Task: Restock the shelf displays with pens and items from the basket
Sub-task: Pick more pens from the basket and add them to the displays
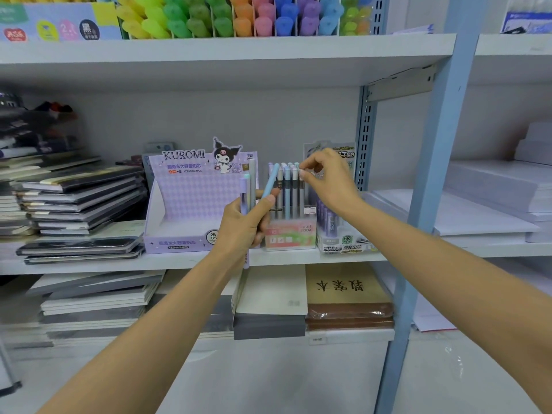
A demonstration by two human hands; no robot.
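Pink display box (291, 239) — upright pens (286, 189), right hand (328, 180) pinching one top | left hand (245, 225) gripping loose pens (245, 189) | clear box (337, 245) — purple tubes (330, 222)

My left hand (249, 224) grips several pens (270, 181); my right hand (328, 177) pinches the top of an upright pen (300, 194) in the pink display box (291, 236).
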